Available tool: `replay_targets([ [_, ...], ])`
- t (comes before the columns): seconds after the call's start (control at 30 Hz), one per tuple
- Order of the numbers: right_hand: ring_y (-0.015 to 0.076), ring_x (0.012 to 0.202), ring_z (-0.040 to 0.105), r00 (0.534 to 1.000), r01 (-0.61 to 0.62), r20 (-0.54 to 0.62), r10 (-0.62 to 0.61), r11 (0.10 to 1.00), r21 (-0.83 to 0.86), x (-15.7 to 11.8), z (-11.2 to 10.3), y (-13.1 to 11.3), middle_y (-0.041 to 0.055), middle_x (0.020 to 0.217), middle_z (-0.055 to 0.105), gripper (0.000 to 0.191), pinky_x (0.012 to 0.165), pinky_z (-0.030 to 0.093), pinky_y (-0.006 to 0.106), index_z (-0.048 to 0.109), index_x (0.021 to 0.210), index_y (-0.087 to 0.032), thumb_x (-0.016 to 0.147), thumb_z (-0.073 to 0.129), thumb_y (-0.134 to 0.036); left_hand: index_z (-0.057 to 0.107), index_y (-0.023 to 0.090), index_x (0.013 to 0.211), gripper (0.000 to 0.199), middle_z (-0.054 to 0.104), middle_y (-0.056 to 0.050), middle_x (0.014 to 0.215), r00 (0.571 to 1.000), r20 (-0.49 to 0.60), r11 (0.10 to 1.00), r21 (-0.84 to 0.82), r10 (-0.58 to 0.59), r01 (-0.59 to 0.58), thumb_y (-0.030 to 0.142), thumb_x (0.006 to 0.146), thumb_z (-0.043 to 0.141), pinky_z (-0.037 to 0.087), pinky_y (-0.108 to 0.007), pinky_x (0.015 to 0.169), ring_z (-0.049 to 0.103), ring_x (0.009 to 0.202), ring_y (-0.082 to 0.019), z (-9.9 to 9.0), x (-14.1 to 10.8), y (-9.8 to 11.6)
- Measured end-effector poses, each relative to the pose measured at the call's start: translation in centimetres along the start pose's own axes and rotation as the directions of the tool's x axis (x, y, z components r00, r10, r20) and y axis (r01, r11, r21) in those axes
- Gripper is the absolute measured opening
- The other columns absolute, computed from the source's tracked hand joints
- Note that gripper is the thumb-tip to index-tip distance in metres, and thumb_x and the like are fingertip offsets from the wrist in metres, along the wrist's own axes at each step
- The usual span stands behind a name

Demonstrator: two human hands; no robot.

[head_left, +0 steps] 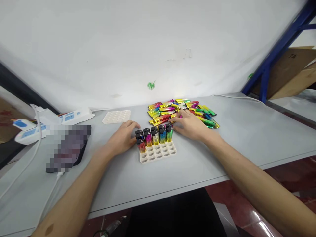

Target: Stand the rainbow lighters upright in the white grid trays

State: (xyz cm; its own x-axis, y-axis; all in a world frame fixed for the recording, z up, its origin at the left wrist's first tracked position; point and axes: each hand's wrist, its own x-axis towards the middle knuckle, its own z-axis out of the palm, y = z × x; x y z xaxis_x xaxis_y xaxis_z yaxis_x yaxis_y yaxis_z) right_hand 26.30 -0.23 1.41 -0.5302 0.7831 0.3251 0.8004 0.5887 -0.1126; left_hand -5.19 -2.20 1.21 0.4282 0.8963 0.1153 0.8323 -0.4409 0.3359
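A white tray (158, 154) with rows of slots stands on the table. Several metallic-coloured lighters (155, 137) with black tops stand upright in its back rows, and one red lighter (141, 146) is at the left of the row in front. The nearer slots hold nothing. My left hand (124, 136) is curled against the tray's left end, its fingertips partly hidden by the lighters. Behind the tray, to the right, lies a loose pile of shiny lighters (160, 118). My right hand (190, 124) reaches over this pile, fingers apart and touching the lighters.
Another white slotted tray (116, 116) lies at the back left. A phone (67, 148) with a charging cable (53, 189) and power strips (76, 115) occupy the left side. A white wall (111, 56) closes off the back; a blue metal frame (265, 79) stands right.
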Motion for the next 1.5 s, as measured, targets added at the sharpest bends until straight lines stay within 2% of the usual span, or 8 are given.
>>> replay_targets([
  [0.4, 0.0296, 0.106, 0.055, 0.999, -0.018, 0.042, 0.014, 0.996, 0.084, 0.0, 0.5, -0.4, 0.0113, 0.11, 0.057, 0.029, 0.082, 0.049, 0.041, 0.069, 0.116, -0.022, 0.092, 0.057, -0.034, 0.054, 0.022, 0.111, 0.038, 0.057, -0.008, 0.124, 1.0, 0.014, 1.0, 0.015, -0.012, 0.012, 0.013, 0.074, 0.052, 0.046, -0.04, 0.098, 0.052, 0.119, -0.027, -0.1, 0.1, 0.1],
  [0.53, 0.0278, 0.108, 0.056, 0.998, -0.059, -0.005, 0.063, 0.958, 0.279, 0.1, 0.3, -0.3, 0.0101, 0.108, 0.058, 0.017, 0.088, 0.048, 0.042, 0.069, 0.098, -0.02, 0.087, 0.063, -0.032, 0.055, 0.023, 0.111, 0.038, 0.058, -0.007, 0.122, 1.0, 0.004, 1.0, 0.0, 0.003, -0.003, 0.014, 0.074, 0.053, 0.047, -0.04, 0.098, 0.053, 0.117, -0.027, -0.1, 0.0, 0.0],
  [0.63, 0.0234, 0.099, 0.06, 0.98, -0.125, -0.066, 0.188, 0.837, 0.532, 0.1, -0.3, -0.4, 0.0071, 0.102, 0.063, 0.015, 0.089, 0.048, 0.041, 0.063, 0.09, -0.021, 0.087, 0.064, -0.036, 0.056, 0.023, 0.11, 0.038, 0.058, -0.006, 0.123, 1.0, -0.001, 1.0, -0.002, -0.002, 0.002, 0.014, 0.073, 0.053, 0.047, -0.04, 0.098, 0.053, 0.118, -0.027, -0.1, 0.0, 0.0],
  [0.8, 0.0155, 0.072, 0.061, 0.949, -0.104, -0.017, 0.316, 0.361, 0.927, 0.3, -0.7, -1.4, -0.001, 0.08, 0.064, 0.028, 0.07, 0.05, 0.033, 0.045, 0.097, -0.026, 0.093, 0.056, -0.051, 0.056, 0.024, 0.107, 0.036, 0.058, -0.006, 0.121, 1.0, -0.002, 1.0, -0.001, 0.01, -0.01, 0.015, 0.072, 0.054, 0.047, -0.039, 0.096, 0.053, 0.116, -0.026, -0.1, -0.1, 0.1],
  [0.9, 0.009, 0.046, 0.04, 0.939, -0.118, 0.046, 0.341, 0.194, 0.974, 0.5, -0.4, -1.8, -0.0081, 0.064, 0.048, 0.033, 0.045, 0.033, 0.024, 0.046, 0.098, -0.028, 0.091, 0.059, -0.057, 0.055, 0.023, 0.108, 0.036, 0.057, -0.006, 0.122, 1.0, 0.004, 1.0, -0.001, 0.016, -0.016, 0.015, 0.073, 0.053, 0.047, -0.039, 0.096, 0.053, 0.116, -0.026, -0.1, -0.1, 0.2],
  [0.97, 0.0071, 0.041, 0.025, 0.926, -0.18, 0.128, 0.354, 0.118, 0.977, 0.6, -0.3, -1.9, -0.0084, 0.06, 0.04, 0.037, 0.04, 0.02, 0.023, 0.05, 0.09, -0.025, 0.091, 0.055, -0.062, 0.055, 0.023, 0.107, 0.035, 0.058, -0.006, 0.122, 1.0, 0.006, 1.0, 0.006, 0.017, -0.017, 0.014, 0.074, 0.053, 0.047, -0.039, 0.097, 0.053, 0.117, -0.026, -0.1, -0.1, 0.2],
  [1.2, 0.0081, 0.041, 0.015, 0.843, -0.355, 0.34, 0.417, -0.043, 0.934, 0.7, -0.6, -2.1, -0.0056, 0.048, 0.03, 0.048, 0.038, 0.011, 0.024, 0.038, 0.06, -0.022, 0.095, 0.038, -0.055, 0.056, 0.021, 0.109, 0.037, 0.058, -0.007, 0.123, 1.0, 0.008, 1.0, 0.013, -0.013, 0.013, 0.012, 0.073, 0.052, 0.046, -0.038, 0.098, 0.053, 0.118, -0.025, 0.0, 0.0, 0.2],
  [1.5, 0.0094, 0.042, 0.012, 0.857, -0.329, 0.335, 0.391, -0.086, 0.941, 0.6, -0.5, -2.3, -0.0059, 0.05, 0.028, 0.044, 0.04, 0.01, 0.025, 0.035, 0.062, -0.024, 0.094, 0.034, -0.054, 0.055, 0.022, 0.111, 0.038, 0.057, -0.008, 0.124, 1.0, -0.002, 1.0, 0.005, -0.004, 0.004, 0.014, 0.074, 0.054, 0.046, -0.04, 0.099, 0.053, 0.118, -0.027, 0.1, 0.0, 0.0],
])
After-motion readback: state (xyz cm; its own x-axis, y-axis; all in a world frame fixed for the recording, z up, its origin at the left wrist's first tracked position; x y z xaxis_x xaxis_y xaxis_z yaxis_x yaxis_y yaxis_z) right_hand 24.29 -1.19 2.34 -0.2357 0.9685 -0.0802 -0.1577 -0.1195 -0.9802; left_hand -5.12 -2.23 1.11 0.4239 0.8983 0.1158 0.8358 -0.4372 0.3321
